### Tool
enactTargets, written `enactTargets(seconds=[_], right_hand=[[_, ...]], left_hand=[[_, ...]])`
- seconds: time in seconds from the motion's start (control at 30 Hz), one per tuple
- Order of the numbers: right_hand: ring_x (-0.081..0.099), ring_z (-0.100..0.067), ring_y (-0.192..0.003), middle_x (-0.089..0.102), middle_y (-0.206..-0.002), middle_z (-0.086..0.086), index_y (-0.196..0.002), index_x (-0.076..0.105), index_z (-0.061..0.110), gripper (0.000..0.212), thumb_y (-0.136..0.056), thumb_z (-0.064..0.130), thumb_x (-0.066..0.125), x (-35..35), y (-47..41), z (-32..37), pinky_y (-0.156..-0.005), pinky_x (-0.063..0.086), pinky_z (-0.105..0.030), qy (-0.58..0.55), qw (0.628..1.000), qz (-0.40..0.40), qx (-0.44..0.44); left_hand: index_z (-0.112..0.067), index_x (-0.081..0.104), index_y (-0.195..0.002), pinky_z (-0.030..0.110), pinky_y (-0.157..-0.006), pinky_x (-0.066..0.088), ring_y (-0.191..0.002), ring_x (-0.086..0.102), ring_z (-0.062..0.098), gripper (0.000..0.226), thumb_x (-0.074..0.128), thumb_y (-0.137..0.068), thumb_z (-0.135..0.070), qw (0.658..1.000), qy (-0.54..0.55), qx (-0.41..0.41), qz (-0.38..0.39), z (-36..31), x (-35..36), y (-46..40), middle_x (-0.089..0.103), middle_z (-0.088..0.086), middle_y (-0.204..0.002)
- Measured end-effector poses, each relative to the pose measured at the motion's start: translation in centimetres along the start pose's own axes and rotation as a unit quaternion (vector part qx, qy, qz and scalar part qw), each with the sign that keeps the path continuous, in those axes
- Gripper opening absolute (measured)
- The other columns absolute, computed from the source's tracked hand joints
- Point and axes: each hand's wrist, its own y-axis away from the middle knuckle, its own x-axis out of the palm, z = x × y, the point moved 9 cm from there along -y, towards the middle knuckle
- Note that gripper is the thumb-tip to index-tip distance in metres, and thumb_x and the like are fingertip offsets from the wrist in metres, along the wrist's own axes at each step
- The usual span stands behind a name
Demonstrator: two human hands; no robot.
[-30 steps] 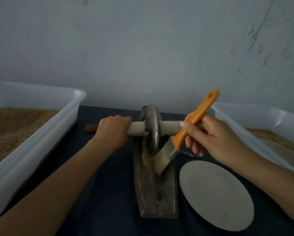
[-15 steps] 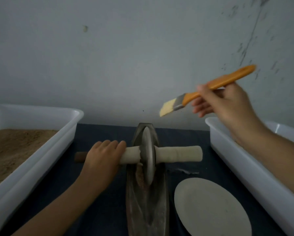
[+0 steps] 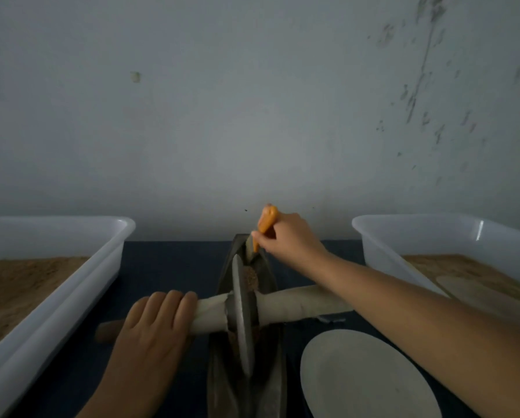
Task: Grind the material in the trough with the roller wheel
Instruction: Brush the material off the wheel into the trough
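With the left hand [image 3: 150,324] gripping the roller wheel [image 3: 241,315] axle and the right hand [image 3: 289,236] pinching an orange-handled brush [image 3: 264,227] at the trough [image 3: 264,273] far end, material is seemingly being swept inward, so rolling should follow.

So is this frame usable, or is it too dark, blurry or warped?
Head view: dim, flat light, no glare; wide-angle bend curves the bins. Right hand and brush slightly smeared; left hand, wheel and trough are readable. Usable.
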Motion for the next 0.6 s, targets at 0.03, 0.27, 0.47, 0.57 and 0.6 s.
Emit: enactTargets(seconds=[0.03, 0.27, 0.47, 0.57, 0.6], right_hand=[[0.057, -0.014, -0.069, 0.059, -0.071, 0.002, -0.076, 0.044, 0.020, 0.022, -0.092, 0.029, 0.055, 0.4, 0.3, 0.0, -0.054, 0.034, -0.020, -0.005, 1.000, 0.011, 0.000], [0.066, -0.019, -0.073, 0.066, -0.081, -0.010, -0.086, 0.058, 0.007, 0.019, -0.091, 0.026, 0.057, 0.7, 1.6, 0.6, -0.069, 0.054, -0.031, -0.085, 0.990, 0.106, 0.029], [0.065, -0.022, -0.080, 0.068, -0.085, -0.011, -0.092, 0.062, 0.004, 0.027, -0.094, 0.029, 0.054, -0.5, 0.4, 0.5, -0.082, 0.052, -0.039, -0.031, 0.997, 0.071, 0.025], [0.066, -0.022, -0.081, 0.067, -0.087, -0.013, -0.094, 0.062, 0.002, 0.026, -0.093, 0.027, 0.055, 1.3, 1.2, 0.1, -0.081, 0.054, -0.038, -0.072, 0.988, 0.137, 0.029], [0.067, -0.020, -0.080, 0.068, -0.086, -0.012, -0.093, 0.062, 0.003, 0.024, -0.093, 0.026, 0.056, 1.4, 1.4, 0.0, -0.079, 0.055, -0.034, -0.087, 0.984, 0.153, 0.030]], left_hand=[[-0.009, 0.048, -0.101, 0.041, -0.063, 0.052, -0.065, 0.064, 0.028, 0.079, 0.091, -0.036, -0.022, 1.000, 0.000, 0.000, -0.005, 0.0, 0.0, 0.0, 0.064, 0.010, -0.084], [-0.010, 0.048, -0.099, 0.040, -0.060, 0.050, -0.065, 0.060, 0.027, 0.077, 0.091, -0.036, -0.012, 1.000, 0.006, -0.012, -0.009, -0.2, -0.4, 0.1, 0.061, 0.009, -0.080], [-0.011, 0.048, -0.100, 0.040, -0.061, 0.050, -0.066, 0.061, 0.027, 0.077, 0.091, -0.037, -0.013, 1.000, 0.016, -0.016, 0.004, 0.0, -0.2, 0.1, 0.062, 0.009, -0.082], [-0.011, 0.048, -0.099, 0.039, -0.061, 0.052, -0.065, 0.062, 0.026, 0.079, 0.092, -0.034, -0.015, 1.000, 0.019, -0.012, 0.005, 0.0, -0.2, 0.1, 0.063, 0.009, -0.081], [-0.011, 0.048, -0.099, 0.039, -0.060, 0.051, -0.064, 0.061, 0.026, 0.078, 0.092, -0.034, -0.015, 1.000, 0.020, -0.012, 0.006, 0.0, -0.2, 0.0, 0.063, 0.009, -0.080]])
